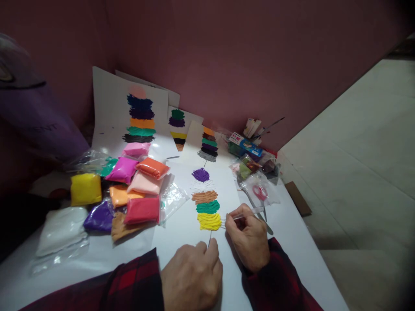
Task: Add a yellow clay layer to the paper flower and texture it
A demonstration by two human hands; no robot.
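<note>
Right hand (248, 239) sits just right of the yellow clay patch (209, 221), fingers curled tight around a thin clear tool (248, 213); the tool's tip points at the patch's right edge. Left hand (192, 276) lies below the patch, fingers folded loosely under, knuckles up, fingertips at a thin pencil line (210, 237) running down from the patch; whether it grips anything I cannot tell. Both sleeves are red-and-black plaid.

The yellow patch is the bottom of a clay stack on white paper (181, 233): above it a green patch (208, 207), brown patch (204, 197), a white one, then a purple patch (200, 174) on top.

Left of the yellow patch: clay bags (129, 190) in a pile, pink, orange, red, purple, yellow, white. Right of it: pink-handled scissors (260, 193) in a plastic bag, a metal fork (244, 188) beside them. Far above it, finished clay sheets (139, 114) lean on the wall.
</note>
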